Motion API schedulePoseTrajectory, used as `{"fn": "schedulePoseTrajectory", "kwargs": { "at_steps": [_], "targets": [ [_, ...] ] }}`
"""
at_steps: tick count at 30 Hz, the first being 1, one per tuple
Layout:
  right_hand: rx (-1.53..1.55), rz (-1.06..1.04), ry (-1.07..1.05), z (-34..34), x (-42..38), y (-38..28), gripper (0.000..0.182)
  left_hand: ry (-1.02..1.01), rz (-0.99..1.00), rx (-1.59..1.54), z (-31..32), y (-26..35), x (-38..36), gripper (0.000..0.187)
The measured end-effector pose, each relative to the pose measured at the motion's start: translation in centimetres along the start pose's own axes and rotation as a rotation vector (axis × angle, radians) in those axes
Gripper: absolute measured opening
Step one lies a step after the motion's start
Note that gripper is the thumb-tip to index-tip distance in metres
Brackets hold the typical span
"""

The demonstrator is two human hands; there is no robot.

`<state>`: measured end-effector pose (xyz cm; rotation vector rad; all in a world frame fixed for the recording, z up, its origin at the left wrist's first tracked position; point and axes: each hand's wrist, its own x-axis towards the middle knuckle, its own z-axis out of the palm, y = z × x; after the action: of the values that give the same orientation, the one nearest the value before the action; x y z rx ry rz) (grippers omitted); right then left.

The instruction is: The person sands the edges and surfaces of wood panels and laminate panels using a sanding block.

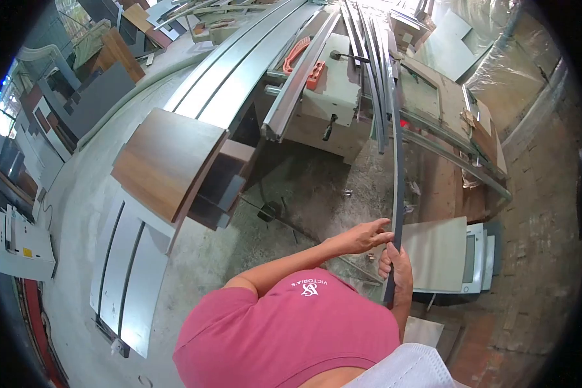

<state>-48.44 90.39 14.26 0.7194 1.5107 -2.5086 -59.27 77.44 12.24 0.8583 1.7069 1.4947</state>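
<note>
A long narrow dark strip [398, 187] runs from near my body up toward the far end of the saw table. Near its lower end, my right hand [398, 266] is wrapped round it. My left hand [367, 237] lies just to the left of the strip, its fingers stretched out toward it and the fingertips at its edge. Beyond the hands, several thin metal strips [372, 77] lie lengthwise beside the dark one. A red-orange plastic piece [315, 75] rests on the machine's light top, left of the strips.
Left of centre, brown boards [168, 158] are stacked at the end of the metal sliding table [223, 84]. On the right, a metal rail frame [459, 155] juts out above light panels [433, 252]. A white cabinet [19, 242] stands far left.
</note>
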Motion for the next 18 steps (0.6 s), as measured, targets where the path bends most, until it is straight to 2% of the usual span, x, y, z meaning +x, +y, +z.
{"fn": "schedulePoseTrajectory", "kwargs": {
  "at_steps": [4,7,8,10,12,13,15,18],
  "targets": [
    [-0.069,-0.015,0.062,4.5,-4.4,3.9,0.025,-0.104,0.011,-0.114,0.0,-0.3,-4.7,0.057],
    [-0.079,-0.034,0.119,7.6,-7.4,7.1,0.028,-0.196,-0.070,-0.368,-0.3,-0.9,-9.2,0.048],
    [-0.085,-0.015,0.120,8.6,-8.2,8.3,0.028,-0.189,-0.079,-0.384,-0.3,-1.0,-10.9,0.048],
    [-0.065,-0.045,0.163,10.8,-9.8,10.8,0.030,-0.042,-0.087,-0.558,-0.1,-1.4,-13.5,0.046],
    [-0.082,-0.034,0.159,12.8,-11.8,13.1,0.030,-0.053,-0.137,-0.563,0.1,-3.5,-14.9,0.048],
    [-0.044,-0.027,0.144,13.9,-12.9,14.3,0.031,-0.017,-0.154,-0.671,0.4,-3.9,-15.7,0.049],
    [0.000,-0.032,0.144,16.3,-14.7,15.8,0.031,0.030,-0.163,-0.848,0.2,-3.2,-17.6,0.051],
    [0.001,-0.056,0.140,17.8,-17.3,18.1,0.032,0.120,-0.158,-0.927,-0.2,-2.4,-19.5,0.051]
  ]
}}
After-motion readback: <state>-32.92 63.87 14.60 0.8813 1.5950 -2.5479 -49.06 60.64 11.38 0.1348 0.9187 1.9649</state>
